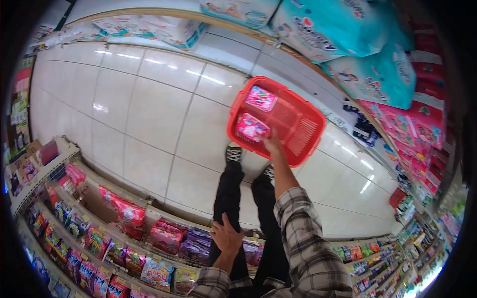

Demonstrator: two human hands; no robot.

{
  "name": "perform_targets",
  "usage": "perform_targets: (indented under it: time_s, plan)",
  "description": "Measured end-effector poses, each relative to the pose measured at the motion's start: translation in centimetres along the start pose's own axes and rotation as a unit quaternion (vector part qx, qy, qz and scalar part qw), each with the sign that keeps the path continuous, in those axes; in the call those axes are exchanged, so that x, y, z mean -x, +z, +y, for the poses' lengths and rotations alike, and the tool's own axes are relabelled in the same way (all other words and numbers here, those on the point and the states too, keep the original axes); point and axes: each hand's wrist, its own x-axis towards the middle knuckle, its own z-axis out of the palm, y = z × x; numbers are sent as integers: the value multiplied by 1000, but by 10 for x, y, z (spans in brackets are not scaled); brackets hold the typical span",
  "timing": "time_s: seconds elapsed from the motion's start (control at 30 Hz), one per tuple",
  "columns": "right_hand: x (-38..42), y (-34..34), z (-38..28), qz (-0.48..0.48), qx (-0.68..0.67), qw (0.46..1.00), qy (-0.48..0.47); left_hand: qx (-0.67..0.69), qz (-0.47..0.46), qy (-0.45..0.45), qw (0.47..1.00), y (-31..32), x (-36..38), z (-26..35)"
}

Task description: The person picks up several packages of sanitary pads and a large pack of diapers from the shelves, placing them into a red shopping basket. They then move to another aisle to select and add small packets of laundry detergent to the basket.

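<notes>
Right hand [271,143] at near pink packet [252,127], your grip unclear — left hand [227,236] spread on your leg [230,191] | packet: left side, red basket [288,114] | settle it flat, beside far packet [261,98].

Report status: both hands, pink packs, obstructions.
Right hand at nearer pink pack, in red basket; hold unclear. Left hand on left leg. Other pink pack also in basket. No obstruction seen over basket.

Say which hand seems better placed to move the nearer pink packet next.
Probably the right hand: it is at that pink packet in the red basket, while the left hand rests on the trouser leg.
</notes>
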Motion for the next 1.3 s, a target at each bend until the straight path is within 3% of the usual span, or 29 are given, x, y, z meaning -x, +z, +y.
perform_targets:
  time_s: [0.07, 0.27, 0.3, 0.4, 0.53, 0.63, 0.73, 0.8, 0.93, 1.0, 1.07, 1.1, 1.17, 1.3]
  plan:
    - [-37, 39, 29, -58, -159, 983, -75, -5, -1, -1, 1000, 2, -2, -4]
    - [-26, 45, 4, -80, -181, 974, -109, -10, -2, -2, 1000, 16, 2, -7]
    - [-14, 32, -8, -94, -144, 979, -108, -12, -7, -1, 1000, 17, 2, -7]
    - [10, 10, -18, -52, -16, 998, 19, -12, -9, -12, 1000, 19, 5, -5]
    - [30, -12, 12, 5, 82, 997, 2, -16, 18, -7, 1000, 19, 12, 1]
    - [101, -88, -52, 1, -188, 982, 24, -8, 33, 4, 999, 22, 16, 5]
    - [111, -130, -41, 190, -107, 964, -151, -17, 42, -8, 999, 22, 18, 5]
    - [127, -182, -56, 192, -189, 945, -184, -35, 59, -4, 998, 23, 19, 7]
    - [164, -279, -112, 307, -155, 911, -227, -46, 49, -5, 998, 27, 21, 7]
    - [179, -305, -142, 325, -132, 885, -305, -55, 53, -7, 997, 31, 20, 8]
    - [203, -313, -190, 280, -118, 879, -367, -64, 52, -10, 997, 32, 21, 9]
    - [212, -314, -213, 251, -74, 877, -402, -69, 51, -11, 996, 32, 21, 9]
    - [225, -315, -266, 224, 85, 809, -536, -67, 48, -13, 997, 34, 20, 8]
    - [203, -320, -344, 247, 279, 744, -555, -70, 38, -15, 997, 34, 21, 5]
